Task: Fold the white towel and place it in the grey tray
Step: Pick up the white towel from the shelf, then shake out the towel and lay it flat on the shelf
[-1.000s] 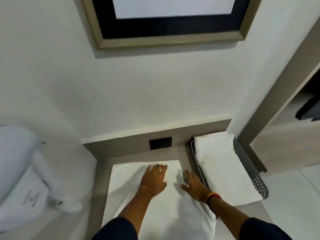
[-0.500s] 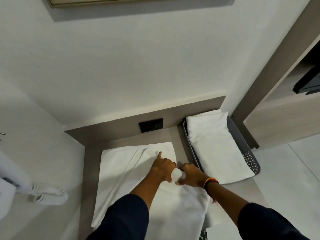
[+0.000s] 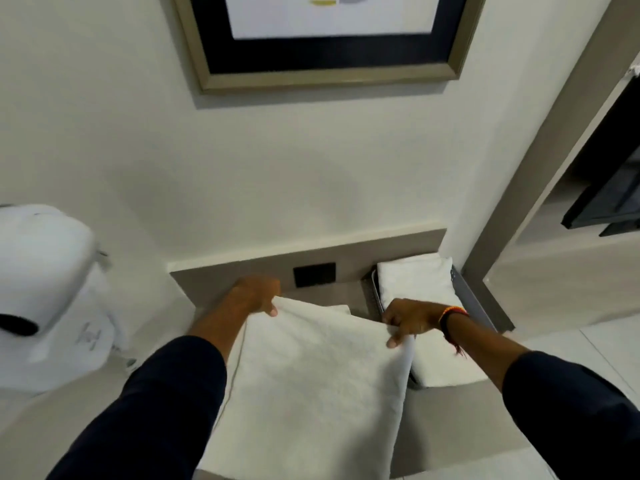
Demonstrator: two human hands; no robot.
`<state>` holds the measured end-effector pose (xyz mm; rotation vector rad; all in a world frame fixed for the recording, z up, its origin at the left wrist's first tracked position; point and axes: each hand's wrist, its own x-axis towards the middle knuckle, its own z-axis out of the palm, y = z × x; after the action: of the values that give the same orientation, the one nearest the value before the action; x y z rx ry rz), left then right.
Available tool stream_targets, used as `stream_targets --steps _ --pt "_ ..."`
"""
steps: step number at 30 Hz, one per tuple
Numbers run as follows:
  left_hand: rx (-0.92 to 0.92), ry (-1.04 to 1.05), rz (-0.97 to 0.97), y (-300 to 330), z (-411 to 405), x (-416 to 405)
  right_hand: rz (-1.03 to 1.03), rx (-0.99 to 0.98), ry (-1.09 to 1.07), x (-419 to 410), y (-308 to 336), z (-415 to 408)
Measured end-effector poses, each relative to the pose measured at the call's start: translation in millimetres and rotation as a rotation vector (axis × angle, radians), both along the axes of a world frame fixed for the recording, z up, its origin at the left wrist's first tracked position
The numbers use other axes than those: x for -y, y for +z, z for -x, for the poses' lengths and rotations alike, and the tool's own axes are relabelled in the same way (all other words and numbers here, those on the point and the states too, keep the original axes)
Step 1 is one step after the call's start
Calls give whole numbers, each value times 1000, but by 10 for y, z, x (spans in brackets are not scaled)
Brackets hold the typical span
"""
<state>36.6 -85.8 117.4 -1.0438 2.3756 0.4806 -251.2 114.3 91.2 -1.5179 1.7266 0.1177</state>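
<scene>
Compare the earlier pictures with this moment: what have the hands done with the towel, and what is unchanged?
Both hands, flat on the white towel a second ago, now pinch it: left hand and right hand each hold a corner and lift the edge. The grey tray still holds its folded towel.

white towel [image 3: 311, 375]: plain white, faint textured weave. folded towel [image 3: 415, 285] in tray: same white. grey tray [image 3: 465, 296]: grey, perforated wall. counter [image 3: 450, 420]: grey-beige. socket plate [image 3: 314, 274]: black. sleeves [image 3: 156, 410]: dark navy. wristband [image 3: 452, 311]: orange, yellow, black. picture frame [image 3: 325, 81]: dull gold, navy mat. wall [image 3: 311, 174]: off-white.
</scene>
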Motion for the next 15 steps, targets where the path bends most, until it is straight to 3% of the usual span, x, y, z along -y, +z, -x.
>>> stream_targets --steps 4,8,15 --pt "-120 73 117 997 -266 256 153 -8 66 401 896 48" --pt "-173 -23 219 2117 -469 305 331 -46 131 685 2005 58" --pt "-327 27 524 4278 -888 -10 876 -396 228 805 4259 -113"
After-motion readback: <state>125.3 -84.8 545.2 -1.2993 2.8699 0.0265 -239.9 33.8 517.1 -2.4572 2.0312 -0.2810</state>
